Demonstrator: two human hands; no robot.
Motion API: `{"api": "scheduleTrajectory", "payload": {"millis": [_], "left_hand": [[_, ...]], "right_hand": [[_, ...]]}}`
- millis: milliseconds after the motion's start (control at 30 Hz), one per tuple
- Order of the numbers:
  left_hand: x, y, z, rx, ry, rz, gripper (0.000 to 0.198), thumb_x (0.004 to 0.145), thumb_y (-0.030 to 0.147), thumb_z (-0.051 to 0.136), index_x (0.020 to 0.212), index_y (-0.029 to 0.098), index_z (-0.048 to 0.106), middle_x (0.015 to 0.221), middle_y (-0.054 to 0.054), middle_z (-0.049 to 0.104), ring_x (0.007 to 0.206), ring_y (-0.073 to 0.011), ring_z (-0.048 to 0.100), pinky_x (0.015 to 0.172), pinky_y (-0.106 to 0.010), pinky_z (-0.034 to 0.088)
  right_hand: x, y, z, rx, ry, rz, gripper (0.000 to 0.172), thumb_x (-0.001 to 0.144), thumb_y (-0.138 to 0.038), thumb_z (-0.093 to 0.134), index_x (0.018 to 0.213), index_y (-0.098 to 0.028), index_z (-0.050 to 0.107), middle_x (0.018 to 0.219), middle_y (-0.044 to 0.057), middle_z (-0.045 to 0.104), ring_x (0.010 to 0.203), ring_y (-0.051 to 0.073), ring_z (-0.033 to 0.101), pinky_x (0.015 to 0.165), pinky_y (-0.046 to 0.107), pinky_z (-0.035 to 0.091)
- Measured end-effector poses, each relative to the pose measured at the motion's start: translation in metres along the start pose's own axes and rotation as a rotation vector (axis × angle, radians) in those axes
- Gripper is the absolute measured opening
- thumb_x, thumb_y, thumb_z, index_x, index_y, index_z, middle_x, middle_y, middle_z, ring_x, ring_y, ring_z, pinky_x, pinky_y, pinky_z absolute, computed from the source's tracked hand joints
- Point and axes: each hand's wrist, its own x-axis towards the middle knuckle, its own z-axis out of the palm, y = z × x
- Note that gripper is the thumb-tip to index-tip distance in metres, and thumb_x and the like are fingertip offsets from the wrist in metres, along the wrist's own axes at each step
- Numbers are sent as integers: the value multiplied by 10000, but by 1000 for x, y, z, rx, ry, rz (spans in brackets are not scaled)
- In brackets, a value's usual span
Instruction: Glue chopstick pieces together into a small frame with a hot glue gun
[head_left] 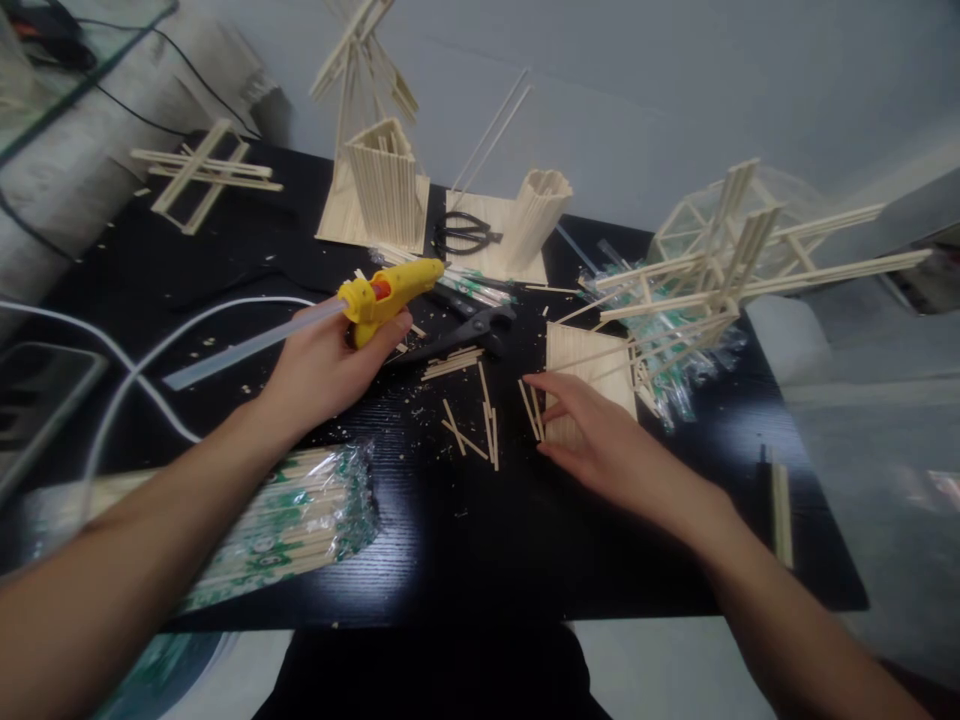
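Observation:
My left hand (326, 365) grips a yellow glue gun (386, 293) above the black table (465, 540); a clear glue stick juts out of its back towards the left. My right hand (592, 435) lies on the table with its fingers stretched out, fingertips touching short cut wooden sticks (534, 410) beside a flat panel of glued sticks (589, 370). More cut sticks (472, 425) lie scattered between the two hands.
Black shears (469, 330) lie past the loose sticks, black scissors (461, 235) farther back. Stick models stand at the back: a tower (386, 180), a flared cylinder (536, 220), a frame structure (720, 260) at right. A wrapped chopstick bundle (300, 520) lies near left. White cables (150, 360) cross the left side.

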Motion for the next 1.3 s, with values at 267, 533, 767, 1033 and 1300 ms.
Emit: {"api": "scheduleTrajectory", "payload": {"millis": [267,533,767,1033,1300], "left_hand": [[-1,4,-2,-8,-34,-82,454,887,601,568,957,190,747,813,-47,697,785,-230,653,708,-352,478],[-1,4,-1,-15,-40,-68,438,881,603,570,932,211,759,797,-51,715,803,-249,675,733,-383,500],[-1,7,-3,9,-56,-118,520,849,633,551,996,188,776,860,-78,740,799,-246,674,727,-372,500],[-1,7,-2,33,-73,-161,551,839,662,540,995,187,773,860,-88,739,835,-267,687,746,-384,493],[-1,8,-4,28,-95,-164,552,873,637,555,1072,168,766,892,-79,747,852,-261,682,758,-367,480]], "right_hand": [[10,-1,7,-60,51,4,677,903,-266,722,1509,-285,421,1449,114,580,1191,292,683,1087,543,547],[15,2,19,-210,154,43,719,861,-395,789,1487,-247,469,1399,145,633,1304,375,611,1124,632,478],[20,2,24,-209,166,32,689,855,-379,791,1456,-200,504,1376,160,652,1274,371,622,1113,611,489],[17,-2,33,-196,244,83,657,851,-410,784,1419,-198,531,1334,160,672,1254,379,629,1093,622,495],[19,-2,40,-214,299,50,617,850,-403,782,1374,-179,545,1306,172,677,1232,382,636,1057,607,512]]}}
